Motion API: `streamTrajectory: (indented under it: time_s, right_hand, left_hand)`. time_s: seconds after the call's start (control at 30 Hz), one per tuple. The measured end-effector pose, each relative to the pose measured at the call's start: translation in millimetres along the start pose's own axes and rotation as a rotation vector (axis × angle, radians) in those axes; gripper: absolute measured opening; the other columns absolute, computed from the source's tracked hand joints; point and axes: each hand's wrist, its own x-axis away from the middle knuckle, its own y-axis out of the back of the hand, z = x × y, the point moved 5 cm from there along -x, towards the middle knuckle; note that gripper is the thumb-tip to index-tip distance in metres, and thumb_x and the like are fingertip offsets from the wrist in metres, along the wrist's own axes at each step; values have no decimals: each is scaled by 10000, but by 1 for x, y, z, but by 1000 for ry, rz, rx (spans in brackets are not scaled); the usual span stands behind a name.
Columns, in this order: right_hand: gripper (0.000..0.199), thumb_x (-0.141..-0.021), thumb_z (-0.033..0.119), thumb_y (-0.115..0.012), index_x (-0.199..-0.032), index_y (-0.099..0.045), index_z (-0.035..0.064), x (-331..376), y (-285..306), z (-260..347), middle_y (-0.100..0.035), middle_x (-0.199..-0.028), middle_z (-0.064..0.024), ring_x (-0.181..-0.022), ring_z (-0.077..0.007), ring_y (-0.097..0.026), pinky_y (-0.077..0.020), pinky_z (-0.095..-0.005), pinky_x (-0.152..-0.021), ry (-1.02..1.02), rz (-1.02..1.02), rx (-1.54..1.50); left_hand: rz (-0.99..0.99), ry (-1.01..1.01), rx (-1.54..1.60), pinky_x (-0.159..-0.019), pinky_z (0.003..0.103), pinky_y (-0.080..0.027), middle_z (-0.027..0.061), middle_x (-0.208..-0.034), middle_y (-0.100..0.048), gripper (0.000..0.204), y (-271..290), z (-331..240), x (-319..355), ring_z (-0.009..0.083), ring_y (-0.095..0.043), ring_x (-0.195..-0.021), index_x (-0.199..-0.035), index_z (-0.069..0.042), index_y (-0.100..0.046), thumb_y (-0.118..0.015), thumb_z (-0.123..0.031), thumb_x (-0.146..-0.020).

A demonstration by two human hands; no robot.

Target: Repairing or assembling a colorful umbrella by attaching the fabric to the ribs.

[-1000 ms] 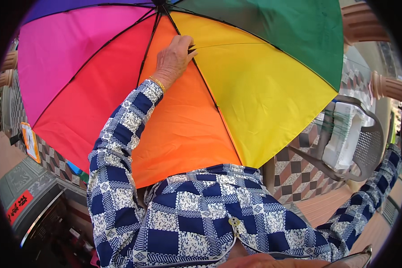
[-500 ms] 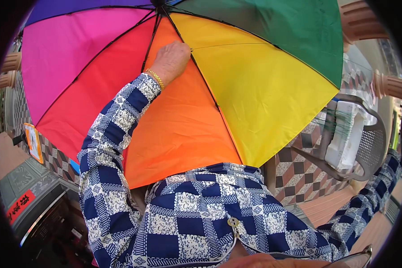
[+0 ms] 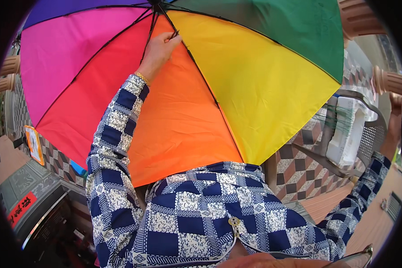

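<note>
Under the open umbrella, the left hand reaches up near the hub, its fingers closed around a thin black rib just below where the ribs meet at the top edge of the view; a gold bracelet sits at the wrist, and the sleeve is blue and white in a checked pattern. Canopy panels fan out from the hub: purple at upper left, then pink, red, orange in the middle, yellow, and green at upper right; black ribs run along the seams; the orange panel hangs lowest, its edge just above the person's checked shirt. Right of the body, the right arm stretches out toward the frame's edge; the right hand shows only as a sliver at the rim, beside a grey chair, and whether it grips anything or lies open cannot be told. On the chair lies a white folded bundle. Behind the chair the floor is tiled in brown, white and grey diamonds. At lower left stands a dark metal cabinet with a red label, and a small orange-framed sign leans near the pink panel's edge.
</note>
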Motion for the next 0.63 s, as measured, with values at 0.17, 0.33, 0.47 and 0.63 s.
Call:
streamTrajectory:
  time_s: [0.17,0.33,0.47,0.63]
  right_hand:
    - [143,-901,48,-463,-1028,-521,17,170,-238,-94,-508,-835,-26,-734,-111,-554,-490,-304,-759,-364,523,-72]
    - [93,-829,66,-551,-855,-585,-15,289,-320,-122,-568,-811,-30,-730,-108,-595,-458,-231,-676,-495,969,50]
    - [85,-826,65,-561,-854,-600,-6,321,-337,-125,-573,-809,-41,-743,-105,-581,-456,-235,-666,-433,1043,-14]
    - [109,-826,83,-580,-886,-622,3,328,-325,-129,-574,-816,-46,-768,-119,-565,-449,-244,-666,-573,1010,-111]
  left_hand:
    - [716,59,1555,-564,476,-461,114,-904,-660,376,23,33,-38,306,-640,-771,-1030,-120,-632,-584,-444,-844]
    - [227,104,1724,-444,251,-336,96,-806,-556,598,20,-54,-50,109,-417,-470,-1194,-4,-487,-536,-498,-861]
    - [-162,322,1828,-401,230,-318,24,-634,-547,211,28,-82,-43,89,-397,-409,-760,-120,-509,-470,-265,-907]
    - [20,54,1763,-385,259,-289,115,-744,-614,352,58,-30,-102,105,-375,-382,-908,-108,-469,-427,-457,-902]
